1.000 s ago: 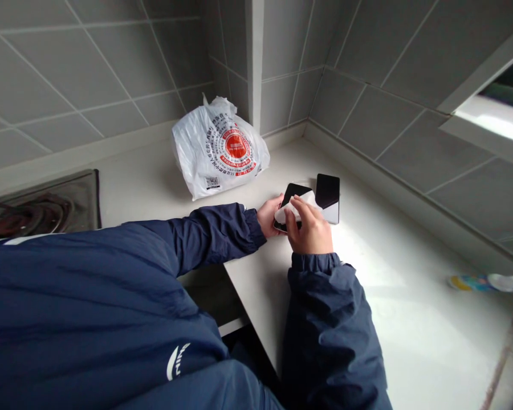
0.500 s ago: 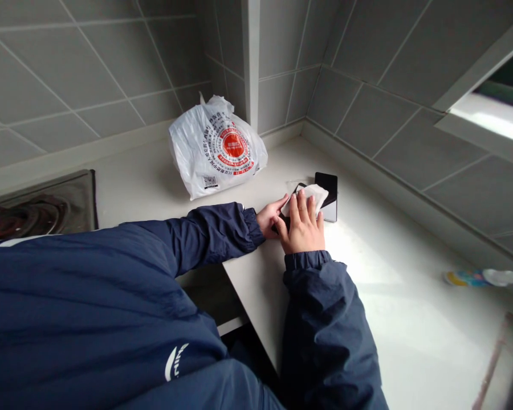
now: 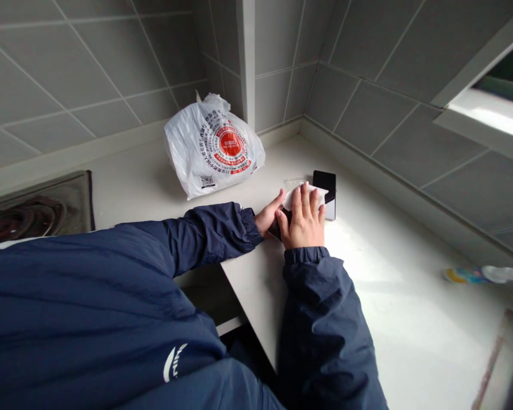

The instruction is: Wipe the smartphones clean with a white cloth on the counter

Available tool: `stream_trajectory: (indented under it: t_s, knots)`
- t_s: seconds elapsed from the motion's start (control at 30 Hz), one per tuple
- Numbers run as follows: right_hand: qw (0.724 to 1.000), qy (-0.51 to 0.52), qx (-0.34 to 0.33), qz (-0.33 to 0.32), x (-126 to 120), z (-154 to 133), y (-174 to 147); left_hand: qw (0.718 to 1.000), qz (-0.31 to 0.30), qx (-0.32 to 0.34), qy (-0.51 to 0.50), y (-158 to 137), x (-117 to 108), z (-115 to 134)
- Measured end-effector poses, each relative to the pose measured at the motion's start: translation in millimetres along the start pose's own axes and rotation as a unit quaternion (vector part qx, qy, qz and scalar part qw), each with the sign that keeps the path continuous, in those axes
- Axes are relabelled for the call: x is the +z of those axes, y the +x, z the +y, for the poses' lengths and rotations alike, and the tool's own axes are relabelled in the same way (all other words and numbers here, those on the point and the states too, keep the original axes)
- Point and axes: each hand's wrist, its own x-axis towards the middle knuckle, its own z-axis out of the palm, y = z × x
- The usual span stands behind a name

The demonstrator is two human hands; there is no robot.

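Note:
My left hand (image 3: 268, 216) is closed on the left edge of a dark, flat phone (image 3: 275, 229) at the counter's corner. My right hand (image 3: 304, 225) lies over this phone with its fingers stretched out, pressing a white tissue (image 3: 289, 200) against it. The hand and the tissue hide most of the phone's surface. Just beyond my right fingertips is another black phone (image 3: 325, 179), flat on the counter, its lower part bright with reflected light. A thin transparent piece (image 3: 294, 183), perhaps a phone case, shows behind the tissue.
A white plastic bag (image 3: 216, 148) with red and black print stands toward the back wall. On the left is a stove burner (image 3: 34, 210). A bottle with a colourful label (image 3: 465, 275) lies at the right. The pale counter (image 3: 389, 319) meets grey tiled walls.
My right hand and the tissue have shifted slightly over the phone, and more of its dark lower left part now shows. My left hand keeps its hold. The view has moved slightly.

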Motion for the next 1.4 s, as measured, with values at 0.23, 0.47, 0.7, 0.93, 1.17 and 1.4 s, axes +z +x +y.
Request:
stream_trajectory:
  t_s: [0.23, 0.47, 0.7, 0.93, 1.17, 1.4]
  knots:
    - [0.996, 0.028, -0.05, -0.064, -10, -17, -8, 0.993, -0.011, -0.092, -0.069, -8, 8, 16]
    - [0.983, 0.039, -0.068, -0.165, -20, -40, -21, 0.987, -0.027, -0.121, -0.098, -6, -6, 29]
    - [0.967, 0.03, -0.045, -0.248, -33, -49, -32, 0.992, 0.025, -0.077, -0.095, -4, -3, 28]
    - [0.965, 0.022, -0.024, -0.26, -26, -49, -38, 0.993, 0.006, -0.081, -0.09, -6, 0, 28]
    - [0.974, 0.001, -0.012, -0.228, -17, -48, -37, 0.992, -0.018, -0.094, -0.086, -2, -11, 25]
    - [0.985, 0.012, -0.006, -0.171, -11, -40, -29, 0.989, 0.018, -0.139, -0.046, -6, -10, 28]
